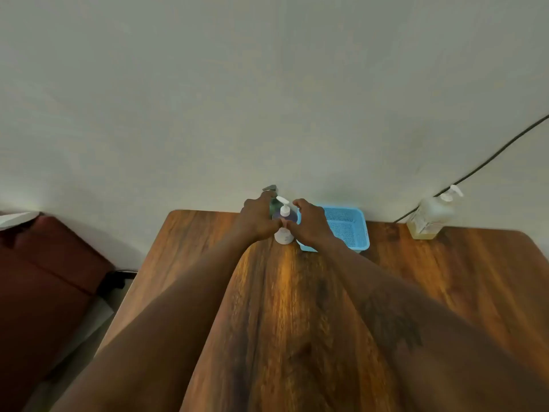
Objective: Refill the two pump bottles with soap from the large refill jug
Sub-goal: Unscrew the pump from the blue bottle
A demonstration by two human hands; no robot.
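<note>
A small white pump bottle (284,235) with a bluish upper part and a white pump head stands near the far edge of the wooden table (430,278). My left hand (258,222) wraps it from the left and my right hand (312,225) from the right, thumbs meeting at its front. Right behind it a dark green pump bottle (273,205) with a grey pump head is mostly hidden by my left hand. A large clear refill jug (430,217) with yellowish soap and a white pump stands at the far right by the wall, away from both hands.
A light blue mesh basket (352,230) sits just right of my right hand, against the wall. A black cable (490,157) runs down the wall behind the jug. A dark red seat (44,278) stands left of the table.
</note>
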